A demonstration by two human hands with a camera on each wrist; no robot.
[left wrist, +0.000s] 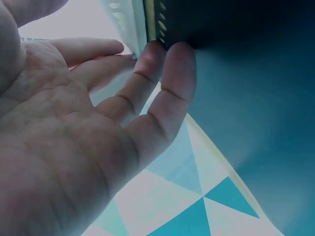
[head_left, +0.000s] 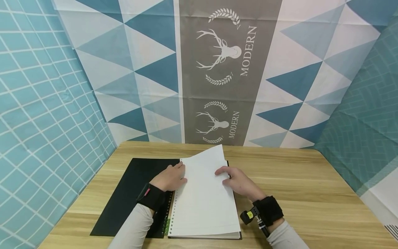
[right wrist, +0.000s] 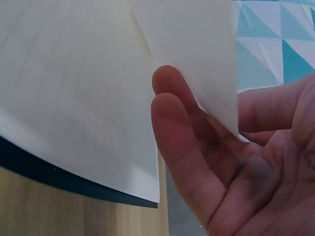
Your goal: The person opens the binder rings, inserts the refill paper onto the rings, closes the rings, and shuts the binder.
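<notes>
A loose-leaf notebook (head_left: 202,207) lies open on the wooden table, its black cover (head_left: 124,197) folded out to the left and its white sheets punched with holes along the left edge. My left hand (head_left: 169,178) rests at the punched edge near the top, fingers fairly straight; in the left wrist view its fingertips (left wrist: 179,61) touch near the holes and the dark cover. My right hand (head_left: 239,181) holds the right edge of a raised white page (right wrist: 192,39) between thumb and fingers. Faint ruled lines show on the sheet beneath it (right wrist: 83,93).
Bare wooden tabletop (head_left: 289,193) extends to the right of the notebook. Behind the table hangs a patterned cloth (head_left: 149,69) with triangles and deer heads. A teal checked cloth (head_left: 40,114) stands along the left side. Black straps with cameras (head_left: 247,217) sit on the wrists.
</notes>
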